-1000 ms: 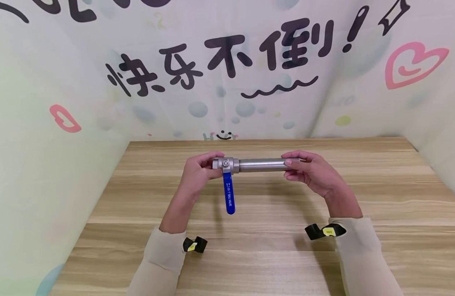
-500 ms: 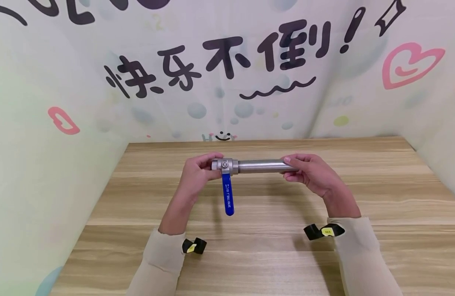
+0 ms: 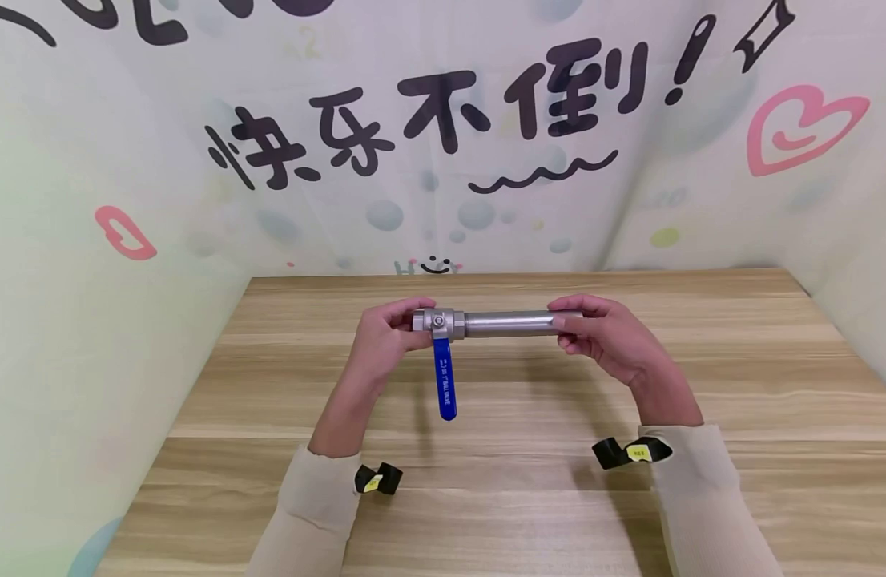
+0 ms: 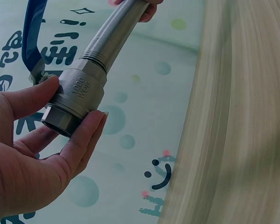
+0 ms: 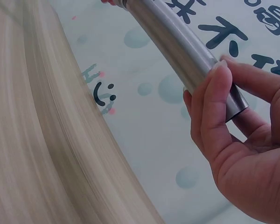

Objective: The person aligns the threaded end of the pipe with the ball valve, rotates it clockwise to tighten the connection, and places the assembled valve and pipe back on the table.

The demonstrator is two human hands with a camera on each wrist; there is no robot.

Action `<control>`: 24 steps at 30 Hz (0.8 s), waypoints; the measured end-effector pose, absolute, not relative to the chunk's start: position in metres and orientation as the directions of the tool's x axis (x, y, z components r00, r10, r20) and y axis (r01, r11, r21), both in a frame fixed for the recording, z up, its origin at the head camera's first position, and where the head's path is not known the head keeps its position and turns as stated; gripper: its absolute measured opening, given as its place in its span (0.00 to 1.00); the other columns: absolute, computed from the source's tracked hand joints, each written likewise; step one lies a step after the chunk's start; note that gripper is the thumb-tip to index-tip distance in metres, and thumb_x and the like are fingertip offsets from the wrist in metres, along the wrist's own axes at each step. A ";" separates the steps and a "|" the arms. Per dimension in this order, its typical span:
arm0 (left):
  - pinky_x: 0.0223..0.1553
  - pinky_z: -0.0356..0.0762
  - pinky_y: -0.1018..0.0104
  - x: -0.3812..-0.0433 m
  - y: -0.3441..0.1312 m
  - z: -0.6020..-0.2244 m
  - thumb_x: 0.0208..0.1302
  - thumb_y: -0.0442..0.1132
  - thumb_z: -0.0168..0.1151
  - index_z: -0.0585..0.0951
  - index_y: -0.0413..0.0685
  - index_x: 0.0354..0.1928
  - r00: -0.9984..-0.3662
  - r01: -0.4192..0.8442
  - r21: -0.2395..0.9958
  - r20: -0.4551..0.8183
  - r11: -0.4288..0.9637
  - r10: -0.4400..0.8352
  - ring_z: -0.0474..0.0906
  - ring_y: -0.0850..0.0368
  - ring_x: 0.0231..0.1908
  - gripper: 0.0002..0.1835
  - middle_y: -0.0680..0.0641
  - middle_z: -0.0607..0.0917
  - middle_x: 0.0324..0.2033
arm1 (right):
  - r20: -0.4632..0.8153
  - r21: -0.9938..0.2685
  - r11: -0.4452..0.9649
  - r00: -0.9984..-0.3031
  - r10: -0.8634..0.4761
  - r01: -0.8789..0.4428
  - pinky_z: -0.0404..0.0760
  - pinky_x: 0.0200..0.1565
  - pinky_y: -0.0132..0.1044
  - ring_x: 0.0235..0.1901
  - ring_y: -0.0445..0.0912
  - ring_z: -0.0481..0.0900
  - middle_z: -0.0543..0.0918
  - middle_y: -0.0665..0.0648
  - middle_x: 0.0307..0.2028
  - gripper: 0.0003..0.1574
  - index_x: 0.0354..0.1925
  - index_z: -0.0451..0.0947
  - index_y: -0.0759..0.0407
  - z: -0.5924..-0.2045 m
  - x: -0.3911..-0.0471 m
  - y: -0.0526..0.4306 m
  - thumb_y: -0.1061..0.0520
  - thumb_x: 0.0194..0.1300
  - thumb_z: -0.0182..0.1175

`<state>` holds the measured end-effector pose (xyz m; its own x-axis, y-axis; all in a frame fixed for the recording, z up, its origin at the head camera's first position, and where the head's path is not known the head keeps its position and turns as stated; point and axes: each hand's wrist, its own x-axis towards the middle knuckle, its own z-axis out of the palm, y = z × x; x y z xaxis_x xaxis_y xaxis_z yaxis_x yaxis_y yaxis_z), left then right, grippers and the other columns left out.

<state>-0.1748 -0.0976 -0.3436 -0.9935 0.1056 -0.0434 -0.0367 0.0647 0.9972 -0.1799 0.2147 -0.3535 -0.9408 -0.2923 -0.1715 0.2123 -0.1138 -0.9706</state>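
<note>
Held up over the table is a metal ball valve [image 3: 449, 322] with a blue lever handle [image 3: 445, 380] that points toward me. A steel pipe [image 3: 511, 323] sits in the valve's right end; some thread shows at the joint in the left wrist view. My left hand [image 3: 380, 340] grips the valve body between thumb and fingers, and the valve's open end [image 4: 60, 122] faces that palm. At the pipe's far right end, my right hand [image 3: 616, 340] pinches the tube with thumb and fingers, as the right wrist view shows around the pipe end [image 5: 235, 108].
Beneath the hands lies a wood-grain table [image 3: 515, 513]. A white printed backdrop [image 3: 328, 224] with black characters rises behind its back edge and along the left. Black wrist straps [image 3: 634, 452] sit on both sleeves.
My right thumb and fingers have shifted around the pipe end, up over it and back again. The left hand and the valve have stayed nearly still.
</note>
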 end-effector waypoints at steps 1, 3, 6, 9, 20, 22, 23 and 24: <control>0.41 0.79 0.66 -0.175 -0.098 -0.344 0.49 0.19 0.67 0.82 0.37 0.52 -0.993 -0.035 0.997 -0.042 0.065 0.106 0.76 0.53 0.42 0.24 0.41 0.81 0.44 | -0.167 -0.971 -0.115 -0.940 -0.297 0.209 0.82 0.31 0.28 0.26 0.41 0.79 0.77 0.59 0.37 0.11 0.44 0.81 0.57 -0.353 -0.180 0.215 0.66 0.63 0.63; 0.41 0.79 0.66 -0.175 -0.098 -0.344 0.49 0.19 0.67 0.82 0.36 0.52 -0.994 -0.035 0.997 -0.042 0.066 0.105 0.76 0.53 0.42 0.24 0.41 0.81 0.44 | -0.163 -0.971 -0.117 -0.937 -0.308 0.207 0.82 0.32 0.28 0.26 0.41 0.79 0.76 0.59 0.39 0.15 0.44 0.81 0.55 -0.353 -0.179 0.215 0.69 0.61 0.63; 0.41 0.79 0.66 -0.176 -0.098 -0.344 0.50 0.20 0.67 0.82 0.36 0.52 -0.993 -0.036 0.997 -0.043 0.064 0.106 0.77 0.53 0.42 0.24 0.41 0.81 0.44 | -0.162 -0.971 -0.118 -0.935 -0.317 0.208 0.82 0.32 0.28 0.27 0.41 0.80 0.75 0.59 0.41 0.17 0.45 0.81 0.55 -0.353 -0.180 0.216 0.71 0.60 0.62; 0.41 0.79 0.67 -0.176 -0.098 -0.345 0.50 0.20 0.67 0.82 0.37 0.52 -0.993 -0.035 0.998 -0.041 0.059 0.110 0.77 0.53 0.42 0.24 0.42 0.81 0.44 | -0.161 -0.970 -0.122 -0.934 -0.320 0.209 0.82 0.32 0.28 0.27 0.41 0.80 0.76 0.59 0.40 0.17 0.45 0.81 0.56 -0.353 -0.180 0.216 0.71 0.60 0.62; 0.41 0.79 0.66 -0.177 -0.097 -0.345 0.49 0.19 0.66 0.83 0.38 0.51 -0.993 -0.037 0.998 -0.043 0.053 0.109 0.77 0.53 0.41 0.23 0.42 0.81 0.43 | -0.174 -0.967 -0.128 -0.935 -0.309 0.222 0.82 0.31 0.27 0.24 0.40 0.79 0.78 0.58 0.34 0.10 0.46 0.80 0.58 -0.354 -0.181 0.215 0.63 0.65 0.62; 0.40 0.79 0.66 -0.177 -0.096 -0.345 0.49 0.19 0.66 0.83 0.38 0.51 -0.993 -0.034 0.998 -0.039 0.052 0.112 0.76 0.53 0.41 0.23 0.42 0.81 0.43 | -0.179 -0.966 -0.127 -0.936 -0.304 0.226 0.82 0.31 0.27 0.24 0.40 0.78 0.77 0.58 0.34 0.11 0.47 0.79 0.58 -0.354 -0.181 0.215 0.62 0.65 0.62; 0.40 0.79 0.66 -0.177 -0.096 -0.345 0.49 0.19 0.66 0.83 0.37 0.50 -0.993 -0.032 0.998 -0.038 0.051 0.113 0.76 0.53 0.41 0.23 0.42 0.81 0.43 | -0.181 -0.965 -0.127 -0.936 -0.301 0.228 0.82 0.31 0.27 0.24 0.40 0.78 0.77 0.58 0.35 0.11 0.47 0.79 0.58 -0.354 -0.180 0.215 0.62 0.65 0.62; 0.40 0.79 0.66 -0.177 -0.096 -0.345 0.49 0.19 0.66 0.83 0.37 0.50 -0.993 -0.033 0.998 -0.039 0.050 0.114 0.76 0.52 0.41 0.23 0.42 0.81 0.43 | -0.181 -0.965 -0.128 -0.936 -0.301 0.228 0.82 0.31 0.27 0.24 0.40 0.78 0.77 0.59 0.35 0.11 0.47 0.79 0.58 -0.353 -0.180 0.215 0.62 0.66 0.62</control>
<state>-0.1766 -0.0963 -0.3452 -0.9927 0.1141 -0.0385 -0.0330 0.0502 0.9982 -0.1804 0.2148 -0.3534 -0.9362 -0.3012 -0.1812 0.2279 -0.1277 -0.9653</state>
